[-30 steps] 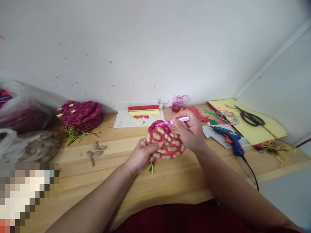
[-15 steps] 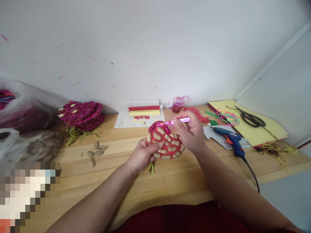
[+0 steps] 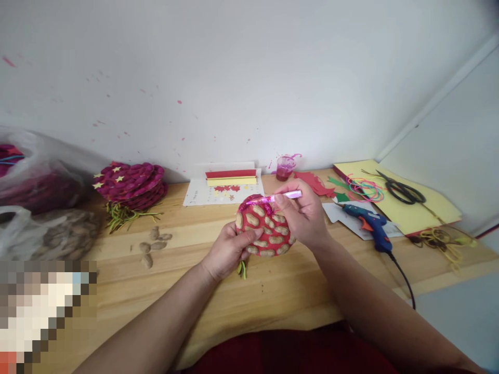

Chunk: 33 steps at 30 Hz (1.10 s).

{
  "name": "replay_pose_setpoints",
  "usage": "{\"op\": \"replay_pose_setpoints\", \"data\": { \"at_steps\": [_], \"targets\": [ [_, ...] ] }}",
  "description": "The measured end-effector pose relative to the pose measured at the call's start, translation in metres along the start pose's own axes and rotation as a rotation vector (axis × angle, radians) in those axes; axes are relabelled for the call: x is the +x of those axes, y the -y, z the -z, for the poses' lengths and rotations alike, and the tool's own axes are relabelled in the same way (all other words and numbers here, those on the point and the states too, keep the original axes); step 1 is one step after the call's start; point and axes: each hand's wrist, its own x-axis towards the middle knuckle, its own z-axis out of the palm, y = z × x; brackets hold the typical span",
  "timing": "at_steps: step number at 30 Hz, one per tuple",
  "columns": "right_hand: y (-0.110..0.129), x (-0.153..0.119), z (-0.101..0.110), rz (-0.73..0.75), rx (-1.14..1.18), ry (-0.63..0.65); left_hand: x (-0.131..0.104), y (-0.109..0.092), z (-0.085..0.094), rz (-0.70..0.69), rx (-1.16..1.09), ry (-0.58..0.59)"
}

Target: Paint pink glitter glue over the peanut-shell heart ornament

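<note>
Between my hands is a round red disc (image 3: 268, 232) covered with peanuts in their shells. Most peanuts are bare tan, while those at its top edge are coated in shiny magenta paint. My left hand (image 3: 230, 249) grips the disc at its lower left, thumb over the front, with green and yellow strands dangling below. My right hand (image 3: 306, 213) pinches a white-handled paintbrush (image 3: 288, 196) smeared with magenta. The brush lies across the disc's painted top; its bristles are hard to make out there. Behind, a small clear cup (image 3: 285, 167) holds magenta paint.
Stacked magenta peanut discs (image 3: 132, 184) stand left, near loose peanuts (image 3: 154, 243) and plastic bags (image 3: 47, 192). A blue glue gun (image 3: 368, 221) with a trailing cord, black scissors (image 3: 405, 189) and yellow paper (image 3: 432, 208) lie right. Paper with small cutouts (image 3: 224, 187) sits at the back.
My right hand and the paintbrush have shifted slightly left along the disc's top edge. My left hand and the disc have hardly moved.
</note>
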Motion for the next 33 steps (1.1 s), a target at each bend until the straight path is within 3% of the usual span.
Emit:
{"op": "replay_pose_setpoints", "data": {
  "at_steps": [9,16,20,22,24,26,29,33],
  "targets": [
    [-0.002,0.001,0.001,-0.023,0.009,-0.019,0.000,0.000,0.002,-0.012,0.008,-0.008],
    [-0.008,0.012,0.007,-0.075,0.135,-0.233,0.006,0.003,0.003,-0.019,-0.047,-0.067],
    [-0.020,0.035,0.027,-0.091,0.085,-0.418,0.006,0.001,0.002,-0.012,-0.030,-0.065],
    [-0.029,0.055,0.042,-0.100,-0.023,-0.519,0.006,0.001,0.002,-0.019,-0.015,-0.059],
    [-0.037,0.077,0.055,-0.108,-0.212,-0.540,0.007,0.002,0.003,-0.023,-0.003,-0.056],
    [-0.044,0.098,0.063,-0.171,-0.455,-0.480,0.009,0.004,0.004,-0.019,0.011,-0.061],
    [-0.053,0.122,0.060,-0.311,-0.781,-0.239,0.012,0.007,0.006,-0.017,0.024,-0.068],
    [-0.063,0.137,0.041,-0.397,-0.919,-0.097,0.016,0.010,0.009,-0.032,0.022,-0.048]
  ]
}}
